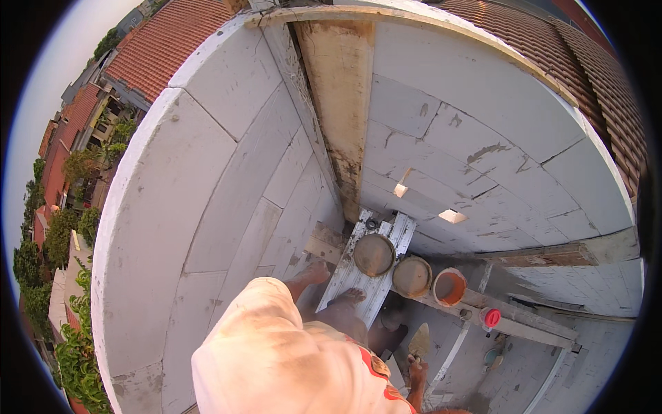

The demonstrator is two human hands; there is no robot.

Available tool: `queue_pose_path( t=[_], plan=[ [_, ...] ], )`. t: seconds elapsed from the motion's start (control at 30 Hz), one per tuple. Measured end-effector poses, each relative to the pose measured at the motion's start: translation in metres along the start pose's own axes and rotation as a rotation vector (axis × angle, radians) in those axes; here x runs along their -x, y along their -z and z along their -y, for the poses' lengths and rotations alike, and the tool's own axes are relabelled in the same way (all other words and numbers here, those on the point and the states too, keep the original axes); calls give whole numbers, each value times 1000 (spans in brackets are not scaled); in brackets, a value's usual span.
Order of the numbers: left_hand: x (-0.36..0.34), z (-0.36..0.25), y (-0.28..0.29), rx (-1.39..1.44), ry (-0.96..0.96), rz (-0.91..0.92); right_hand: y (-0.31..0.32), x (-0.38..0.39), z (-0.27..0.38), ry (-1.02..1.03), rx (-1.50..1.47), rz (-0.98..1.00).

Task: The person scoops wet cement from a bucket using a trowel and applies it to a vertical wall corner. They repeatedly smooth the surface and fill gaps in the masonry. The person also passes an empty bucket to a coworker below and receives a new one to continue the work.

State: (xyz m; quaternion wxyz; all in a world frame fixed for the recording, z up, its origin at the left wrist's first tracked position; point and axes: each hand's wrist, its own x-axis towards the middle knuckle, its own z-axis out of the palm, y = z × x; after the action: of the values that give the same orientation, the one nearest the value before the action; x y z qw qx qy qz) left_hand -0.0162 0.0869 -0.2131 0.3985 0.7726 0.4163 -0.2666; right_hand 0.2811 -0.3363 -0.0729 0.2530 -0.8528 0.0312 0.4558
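My right hand [417, 371] is closed around the handle of a pointed trowel [419, 341], low in the view beside my patterned shorts. The trowel blade points upward and away from me. My left hand is not visible. My bare feet stand on a white ridged plank [383, 295], which bears a round bucket [374, 254] of greyish mortar. A second bucket [412, 277] with similar contents stands to its right, followed by an orange bucket [449, 287].
Tall light-grey block walls [476, 145] meet at a corner with a wooden board [341, 103]. A beam [517, 328] crosses at the right, near a red-topped container [491, 317]. Below the plank, a dark shape [387, 331] looks like a person. Tiled roofs [165, 48] lie outside.
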Motion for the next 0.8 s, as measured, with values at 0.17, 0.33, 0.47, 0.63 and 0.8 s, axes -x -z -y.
queue_pose_path(
  t=[0.17,0.33,0.47,0.63,0.8],
  plan=[
    [13,57,-66,-340,-186,97,3,-75,-50,168,260,46],
    [4,80,-91,-354,-317,5,6,-69,-52,407,95,-179],
    [8,93,-102,-331,-299,-49,23,-24,12,145,-32,-228],
    [-11,60,-45,-586,-437,-67,25,9,38,149,-222,-176],
    [1,16,-9,537,140,-229,15,9,54,-29,-222,8]
  ],
)
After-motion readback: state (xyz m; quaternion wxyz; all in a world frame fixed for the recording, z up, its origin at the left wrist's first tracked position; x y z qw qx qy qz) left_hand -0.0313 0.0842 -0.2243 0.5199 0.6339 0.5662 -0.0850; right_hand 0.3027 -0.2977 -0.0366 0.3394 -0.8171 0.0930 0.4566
